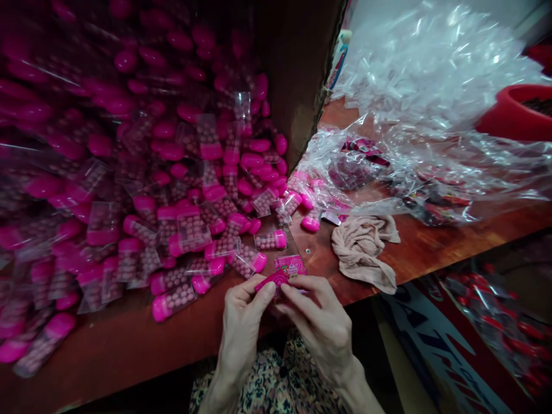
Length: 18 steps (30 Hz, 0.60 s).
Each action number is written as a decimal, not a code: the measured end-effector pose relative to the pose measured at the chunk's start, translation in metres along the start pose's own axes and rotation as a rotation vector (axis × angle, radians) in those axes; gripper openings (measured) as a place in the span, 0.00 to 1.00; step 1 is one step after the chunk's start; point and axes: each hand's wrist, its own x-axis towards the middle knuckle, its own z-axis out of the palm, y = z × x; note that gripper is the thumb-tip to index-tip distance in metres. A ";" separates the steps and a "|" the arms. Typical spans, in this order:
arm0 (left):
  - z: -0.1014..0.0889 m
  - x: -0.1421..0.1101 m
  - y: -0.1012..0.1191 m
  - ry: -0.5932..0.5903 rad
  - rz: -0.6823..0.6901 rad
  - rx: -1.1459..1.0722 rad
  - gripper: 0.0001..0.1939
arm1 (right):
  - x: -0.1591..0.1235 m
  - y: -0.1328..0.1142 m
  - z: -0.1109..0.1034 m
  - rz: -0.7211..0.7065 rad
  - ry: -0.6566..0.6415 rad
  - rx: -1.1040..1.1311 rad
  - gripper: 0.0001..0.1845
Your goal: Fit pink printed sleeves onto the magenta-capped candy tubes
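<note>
My left hand [245,322] and my right hand [317,319] meet at the table's near edge, both pinching a small pink printed label card [272,280]. A second pink card [290,265] lies just beyond it on the wood. Right behind them a big heap of pink-capped candy tubes in clear sleeves [190,230] spills out of a tipped brown cardboard box [297,69].
A crumpled beige cloth [366,250] lies to the right on the reddish wooden table [431,247]. Behind it are piles of crinkled clear plastic bags [431,80] and a red tub [513,112]. Below the table edge at right sit printed cartons [448,345].
</note>
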 end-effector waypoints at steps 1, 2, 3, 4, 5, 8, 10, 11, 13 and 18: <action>0.000 0.000 0.000 0.039 -0.017 -0.074 0.08 | 0.000 -0.001 0.002 0.104 0.007 0.050 0.22; 0.000 0.000 0.000 0.077 -0.027 -0.126 0.07 | 0.000 -0.003 0.004 0.213 0.002 0.109 0.23; -0.001 0.000 0.000 0.106 -0.030 -0.154 0.06 | 0.000 -0.005 0.006 0.317 -0.013 0.176 0.22; -0.002 0.000 0.000 0.127 -0.023 -0.166 0.05 | 0.000 -0.006 0.009 0.406 -0.038 0.244 0.19; -0.003 0.000 0.001 0.139 -0.014 -0.171 0.04 | 0.000 -0.008 0.011 0.479 -0.068 0.306 0.13; -0.008 -0.001 0.000 0.160 0.022 -0.185 0.02 | -0.002 -0.013 0.018 0.618 -0.103 0.404 0.06; -0.011 -0.001 0.000 0.169 0.030 -0.194 0.03 | -0.003 -0.014 0.021 0.667 -0.090 0.424 0.06; -0.013 -0.001 -0.001 0.180 0.028 -0.199 0.04 | -0.003 -0.014 0.022 0.690 -0.091 0.438 0.06; -0.016 -0.001 -0.001 0.200 0.018 -0.215 0.05 | -0.002 -0.014 0.023 0.748 -0.101 0.480 0.09; -0.021 -0.002 0.000 0.238 0.001 -0.266 0.05 | 0.002 -0.014 0.029 0.822 -0.110 0.591 0.09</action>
